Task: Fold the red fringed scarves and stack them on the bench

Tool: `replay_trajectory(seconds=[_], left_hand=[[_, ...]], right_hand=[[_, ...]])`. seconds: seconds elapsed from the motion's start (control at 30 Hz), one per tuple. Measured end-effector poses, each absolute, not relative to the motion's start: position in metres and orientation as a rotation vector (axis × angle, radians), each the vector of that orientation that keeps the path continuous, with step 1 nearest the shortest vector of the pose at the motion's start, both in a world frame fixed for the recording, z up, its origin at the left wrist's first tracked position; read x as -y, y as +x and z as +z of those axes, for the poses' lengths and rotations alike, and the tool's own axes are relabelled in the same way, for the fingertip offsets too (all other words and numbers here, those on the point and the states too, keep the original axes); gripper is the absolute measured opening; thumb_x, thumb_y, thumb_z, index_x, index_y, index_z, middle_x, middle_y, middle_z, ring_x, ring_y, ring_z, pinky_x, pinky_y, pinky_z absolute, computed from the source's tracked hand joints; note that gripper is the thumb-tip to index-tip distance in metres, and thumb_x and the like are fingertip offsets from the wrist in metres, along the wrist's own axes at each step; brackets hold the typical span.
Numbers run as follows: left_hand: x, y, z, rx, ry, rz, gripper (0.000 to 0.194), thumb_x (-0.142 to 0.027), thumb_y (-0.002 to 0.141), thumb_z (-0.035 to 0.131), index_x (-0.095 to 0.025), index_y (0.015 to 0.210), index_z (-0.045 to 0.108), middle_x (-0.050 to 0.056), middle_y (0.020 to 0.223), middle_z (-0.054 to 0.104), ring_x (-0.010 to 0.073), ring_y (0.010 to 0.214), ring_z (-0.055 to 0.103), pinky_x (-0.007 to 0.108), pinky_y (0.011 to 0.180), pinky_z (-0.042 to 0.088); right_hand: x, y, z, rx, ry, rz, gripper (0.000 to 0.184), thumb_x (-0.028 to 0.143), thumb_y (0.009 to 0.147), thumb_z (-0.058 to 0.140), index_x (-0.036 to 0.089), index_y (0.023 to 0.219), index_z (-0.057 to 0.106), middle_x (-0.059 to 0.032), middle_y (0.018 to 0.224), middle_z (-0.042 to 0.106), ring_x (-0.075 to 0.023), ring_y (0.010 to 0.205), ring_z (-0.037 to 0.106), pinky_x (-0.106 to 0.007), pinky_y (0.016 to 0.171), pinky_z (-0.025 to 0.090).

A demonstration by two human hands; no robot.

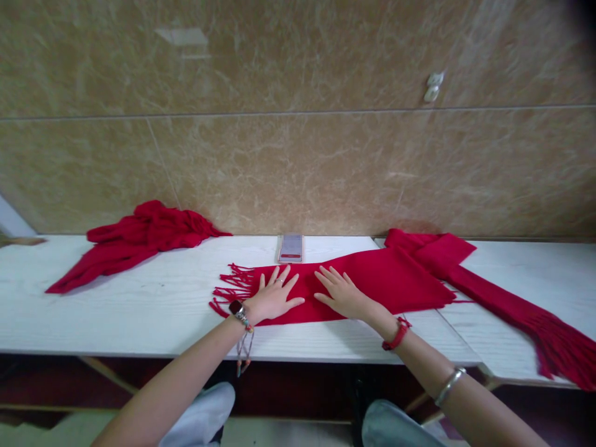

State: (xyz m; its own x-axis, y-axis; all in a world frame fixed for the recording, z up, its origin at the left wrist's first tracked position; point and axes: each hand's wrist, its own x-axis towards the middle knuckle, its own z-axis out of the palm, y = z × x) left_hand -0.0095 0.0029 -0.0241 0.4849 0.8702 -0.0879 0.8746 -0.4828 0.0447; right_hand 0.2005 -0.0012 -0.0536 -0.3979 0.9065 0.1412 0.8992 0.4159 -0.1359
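A red fringed scarf (372, 279) lies spread on the white table (139, 316), its tassels pointing left. Flat on the cloth near the fringe rests my left hand (274, 295), fingers spread. My right hand (342, 293) also presses flat on the scarf, a little to the right, with its fingers apart. Neither hand grips anything. To the right, a folded red scarf (447, 254) overlaps or joins the spread cloth; I cannot tell which. A fringed red strip runs from there toward the table's right front edge.
Behind my hands a phone (291, 248) lies by the wall. A crumpled red cloth (149, 233) sits at the back left. The marbled tile wall (279, 167) closes off the far side, with a white socket (433, 87) on it. Seams divide the tabletop at right.
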Motion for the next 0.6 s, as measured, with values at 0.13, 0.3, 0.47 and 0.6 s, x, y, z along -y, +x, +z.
replay_trajectory(seconds=[0.13,0.3,0.47,0.6], left_hand=[[-0.007,-0.012,-0.029,-1.512,2.57,-0.135,0.072,-0.067,0.084,0.022,-0.026,0.143,0.015,0.008,0.15,0.005,0.0344,0.135,0.0,0.064,0.1,0.01],[-0.013,-0.014,-0.028,-1.691,2.54,-0.057,0.07,-0.064,0.085,0.022,-0.022,0.142,0.021,0.01,0.149,0.008,0.0352,0.135,0.003,0.062,0.101,0.008],[-0.017,-0.002,-0.021,-1.712,2.462,-0.031,0.067,-0.064,0.085,0.021,-0.03,0.142,0.018,0.004,0.15,0.001,0.0369,0.134,0.001,0.064,0.1,0.011],[-0.021,-0.001,-0.02,-1.833,2.252,-0.137,0.079,-0.075,0.075,0.024,-0.034,0.142,0.015,0.004,0.15,-0.001,0.0451,0.131,-0.001,0.069,0.096,0.008]], right_hand=[[0.003,0.202,-0.059,2.593,-1.547,-0.015,0.055,0.044,0.092,0.029,0.015,0.138,0.032,-0.0143,0.145,0.025,-0.0301,0.133,0.021,-0.055,0.102,0.023],[-0.002,0.199,-0.05,2.534,-1.645,0.03,0.059,0.05,0.09,0.028,0.017,0.139,0.03,-0.0127,0.146,0.024,-0.0308,0.133,0.02,-0.054,0.101,0.026],[-0.023,0.185,-0.037,2.455,-1.844,0.042,0.06,0.047,0.091,0.029,0.012,0.14,0.027,-0.0163,0.147,0.02,-0.0328,0.134,0.014,-0.053,0.103,0.022],[-0.036,0.189,-0.044,2.517,-1.959,0.166,0.061,0.05,0.091,0.027,0.014,0.141,0.025,-0.0194,0.146,0.021,-0.0337,0.132,0.019,-0.052,0.1,0.026]])
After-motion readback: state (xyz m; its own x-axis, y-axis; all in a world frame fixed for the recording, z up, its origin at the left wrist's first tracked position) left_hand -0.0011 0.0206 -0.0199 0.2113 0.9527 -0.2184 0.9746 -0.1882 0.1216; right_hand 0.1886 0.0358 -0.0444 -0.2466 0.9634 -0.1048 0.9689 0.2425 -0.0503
